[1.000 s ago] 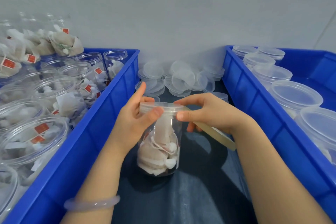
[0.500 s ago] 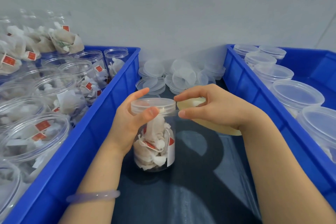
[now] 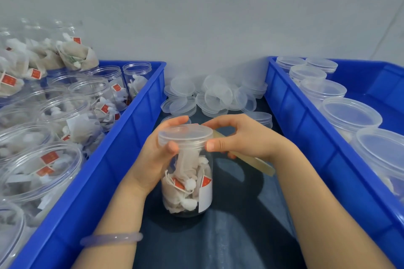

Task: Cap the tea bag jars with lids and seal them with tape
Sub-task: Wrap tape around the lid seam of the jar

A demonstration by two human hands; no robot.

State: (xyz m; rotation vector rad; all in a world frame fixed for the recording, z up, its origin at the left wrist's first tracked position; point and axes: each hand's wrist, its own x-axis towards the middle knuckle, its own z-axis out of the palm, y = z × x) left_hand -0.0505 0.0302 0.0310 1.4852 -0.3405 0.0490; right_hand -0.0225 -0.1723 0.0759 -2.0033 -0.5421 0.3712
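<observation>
A clear jar (image 3: pixel 188 183) of tea bags with red tags stands on the dark surface between two blue crates, a clear lid (image 3: pixel 184 133) on top. My left hand (image 3: pixel 153 159) grips the jar's neck, thumb on the lid's rim. My right hand (image 3: pixel 242 139) holds a yellowish roll of tape (image 3: pixel 258 162) with its lower fingers, while thumb and forefinger touch the lid's right edge. The tape strip itself is too clear to make out.
The left blue crate (image 3: pixel 122 159) holds several open jars of tea bags (image 3: pixel 72 120). The right blue crate (image 3: pixel 306 137) holds several lidded jars (image 3: pixel 349 113). A pile of loose clear lids (image 3: pixel 214 98) lies against the wall behind the jar.
The jar has turned in my left hand, its white label now facing front right. My right hand with the tape roll has swung round the lid's right side.
</observation>
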